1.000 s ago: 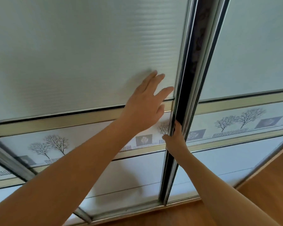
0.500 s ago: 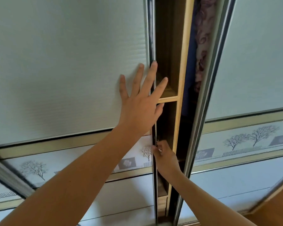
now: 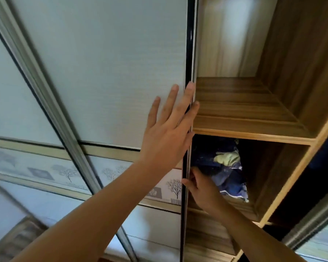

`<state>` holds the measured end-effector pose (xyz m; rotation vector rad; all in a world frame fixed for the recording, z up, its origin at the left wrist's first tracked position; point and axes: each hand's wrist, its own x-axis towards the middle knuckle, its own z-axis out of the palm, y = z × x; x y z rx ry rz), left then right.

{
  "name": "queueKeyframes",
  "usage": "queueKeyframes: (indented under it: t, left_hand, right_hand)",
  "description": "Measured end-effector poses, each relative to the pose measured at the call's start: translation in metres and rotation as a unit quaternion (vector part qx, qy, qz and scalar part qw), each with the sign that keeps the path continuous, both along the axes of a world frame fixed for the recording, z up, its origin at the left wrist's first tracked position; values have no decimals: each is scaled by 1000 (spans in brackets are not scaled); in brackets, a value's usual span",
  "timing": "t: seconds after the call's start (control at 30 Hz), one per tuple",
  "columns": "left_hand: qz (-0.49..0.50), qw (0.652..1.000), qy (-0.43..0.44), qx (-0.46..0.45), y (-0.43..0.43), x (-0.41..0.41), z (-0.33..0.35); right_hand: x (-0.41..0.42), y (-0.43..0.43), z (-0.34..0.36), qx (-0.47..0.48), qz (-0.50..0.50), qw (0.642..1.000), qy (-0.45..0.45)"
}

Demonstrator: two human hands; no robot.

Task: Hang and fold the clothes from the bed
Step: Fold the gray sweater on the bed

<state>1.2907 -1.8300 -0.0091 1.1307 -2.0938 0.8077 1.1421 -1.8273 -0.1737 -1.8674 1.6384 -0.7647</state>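
Observation:
A pale sliding wardrobe door (image 3: 106, 69) with a tree-print band fills the left of the view. My left hand (image 3: 169, 133) lies flat against it, fingers straight, fingertips at its dark right edge. Lower down, my right hand (image 3: 199, 188) grips that same edge with curled fingers. Behind the opened door are wooden shelves (image 3: 240, 118). A crumpled blue and pale yellow cloth (image 3: 225, 167) lies in the compartment under the upper shelf, just right of my right hand. No clothes from the bed and no bed are in view.
A second sliding door's metal frame (image 3: 311, 224) stands at the lower right. A wooden upright (image 3: 290, 178) bounds the shelf compartments on the right, with a dark space beyond it. Another door frame (image 3: 45, 91) crosses the left side.
The sliding door has moved far to the left under both hands. The narrow gap has widened into an open view of the wooden shelves and the blue cloth.

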Motion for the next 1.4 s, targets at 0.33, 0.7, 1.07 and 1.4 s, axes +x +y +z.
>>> queueKeyframes:
  t: [0.33,0.7,1.07,1.4]
  left_hand:
    - [142,990,-1,-3,-12,90,-4]
    - [265,964,-9,-2,-27,167,-5]
    - [334,942,-28,6,-33,209,-4]
    - [338,940,-18,35,-33,217,0]
  right_hand:
    - [99,-40,7,-32,72,995,63]
    - [188,-79,3,-19,159,984,75]
    - [230,-90,18,-1,212,975,61]
    - [240,-87,25,163,230,958,-46]
